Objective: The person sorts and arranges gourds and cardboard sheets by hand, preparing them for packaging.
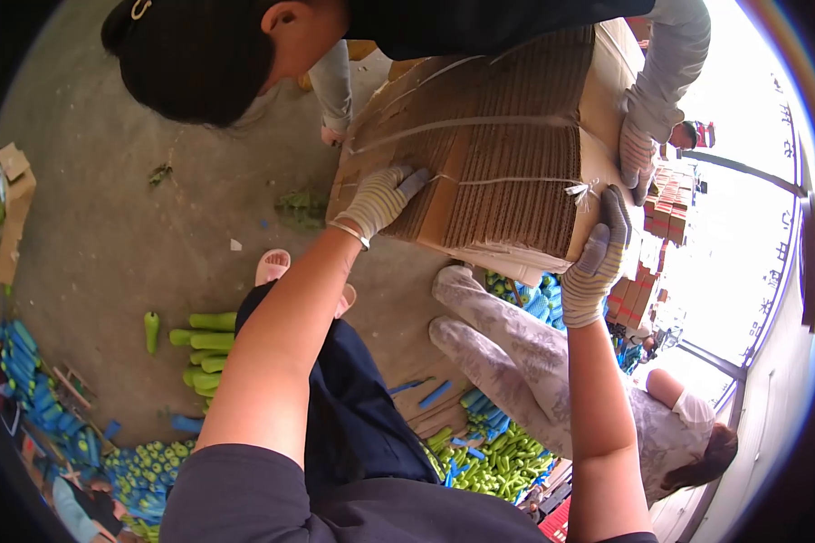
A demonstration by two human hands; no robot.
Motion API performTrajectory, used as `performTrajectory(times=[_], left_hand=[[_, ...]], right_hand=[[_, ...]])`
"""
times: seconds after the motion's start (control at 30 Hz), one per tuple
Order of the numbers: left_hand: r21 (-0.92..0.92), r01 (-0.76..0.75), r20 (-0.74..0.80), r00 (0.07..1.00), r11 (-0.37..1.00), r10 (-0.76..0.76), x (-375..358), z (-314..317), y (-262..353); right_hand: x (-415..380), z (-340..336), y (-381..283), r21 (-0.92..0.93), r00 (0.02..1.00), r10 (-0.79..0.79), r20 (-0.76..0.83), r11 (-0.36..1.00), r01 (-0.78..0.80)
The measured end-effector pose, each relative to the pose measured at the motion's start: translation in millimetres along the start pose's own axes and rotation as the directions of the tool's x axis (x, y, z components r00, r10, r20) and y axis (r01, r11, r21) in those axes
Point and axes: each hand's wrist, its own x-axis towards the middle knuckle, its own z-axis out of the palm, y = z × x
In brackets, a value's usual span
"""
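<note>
Both arms reach out, left hand [382, 199] and right hand [596, 258] grip holding cardboard bundle [507, 154].

Brown cardboard bundle [503, 145], grey-and-cream gloves [385, 199], green gourds [210, 342]
</note>
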Motion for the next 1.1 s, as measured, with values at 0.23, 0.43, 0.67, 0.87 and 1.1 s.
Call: performTrajectory(times=[0.23, 0.43, 0.67, 0.87, 1.1], left_hand=[[-0.103, 0.063, 0.081, 0.995, 0.993, -0.055, -10, 1, 2], [0.108, -0.078, -0.011, 0.997, 0.991, 0.080, -15, 9, -10], [0.173, -0.190, -0.023, 0.980, 0.966, 0.197, -29, 5, 0], [0.120, -0.164, -0.002, 0.986, 0.979, 0.165, -66, 21, -2], [0.253, -0.078, 0.063, 0.996, 0.964, 0.064, -74, 19, 2]], right_hand=[[-1, 3, 5, 0.008, 1.000, -0.022, -0.018, 1.000, 0.022], [-2, 5, 3, -0.019, 0.999, -0.027, -0.039, 0.999, 0.026], [-3, 2, 0, -0.075, 0.998, -0.041, -0.043, 0.996, 0.038], [-22, -15, 14, -0.024, 0.992, -0.125, 0.007, 0.992, 0.125], [-31, -19, 7, -0.062, 0.986, -0.166, -0.031, 0.985, 0.164]])
